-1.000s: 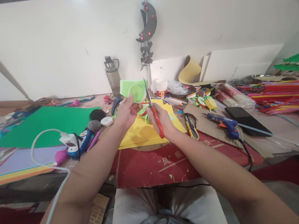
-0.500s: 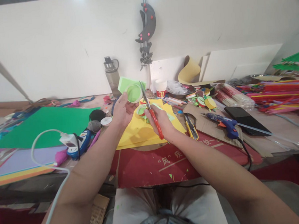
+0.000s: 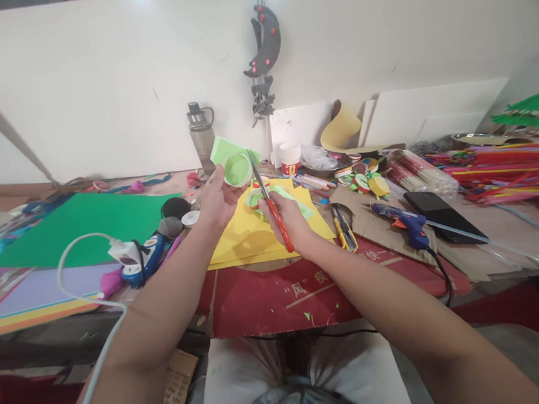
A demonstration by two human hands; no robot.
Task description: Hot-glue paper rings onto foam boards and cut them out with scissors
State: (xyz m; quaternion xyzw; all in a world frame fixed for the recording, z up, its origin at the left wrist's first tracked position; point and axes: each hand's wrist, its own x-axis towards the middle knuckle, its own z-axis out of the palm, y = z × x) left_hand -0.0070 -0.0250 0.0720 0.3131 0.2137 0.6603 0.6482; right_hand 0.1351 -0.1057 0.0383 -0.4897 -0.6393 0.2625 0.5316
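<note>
My left hand grips a light green paper sheet with a round, pale-rimmed cup piece against it, raised above the table. In my right hand are red-handled scissors, their blades pointing up and away beside the right edge of the round piece. Whether the blades touch the paper is hard to tell. Below both hands lie yellow sheets, with another round green piece and green paper on top.
A bottle and a paper cup stand behind. To the right lie a yellow cutter, a blue glue gun and a black phone. Green sheet and power strip are left.
My left hand, with the green paper and round piece, has shifted slightly left. The scissors in my right hand have also moved a little left.
</note>
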